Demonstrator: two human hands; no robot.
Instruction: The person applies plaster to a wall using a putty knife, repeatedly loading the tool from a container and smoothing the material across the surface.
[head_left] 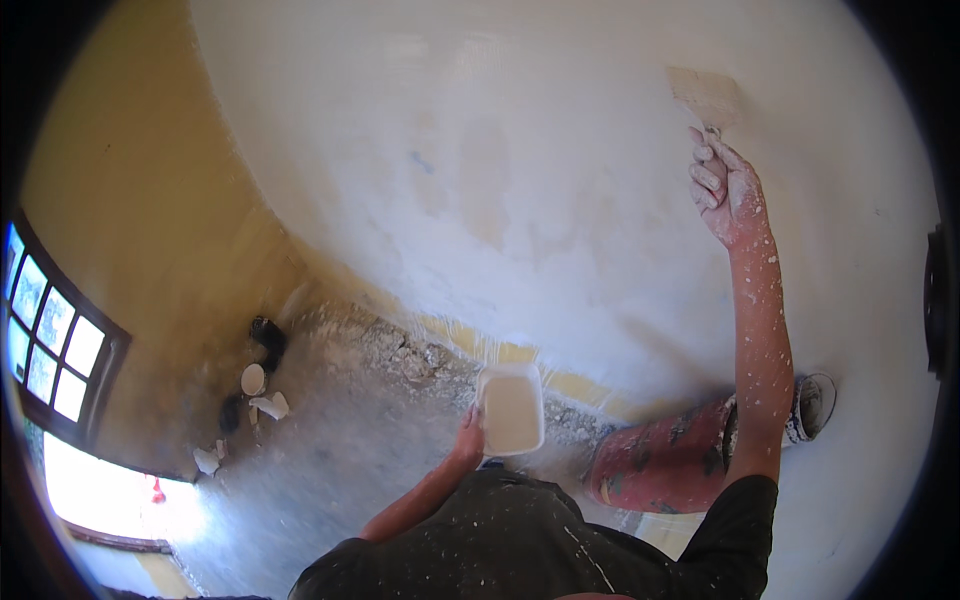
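1. At your far left, a paned window (55, 335), cropped by the dark rim, breaks the yellow wall (150, 190).
2. Pale scraps (276, 405) lie on your grey floor (330, 460); dark items beside them are hard to make out.
3. Your left grip (468, 435) grasps a white tub (540, 412) of beige mix (512, 415), its fingers partly hidden.
4. Your right arm (757, 330) partly covers a red drum (655, 455).
5. Your right grip (730, 185) clasps a wide flat tool (705, 95) at the patchy white wall (600, 150); contact is unclear.

One flat tool (706, 95), one tub (512, 370)
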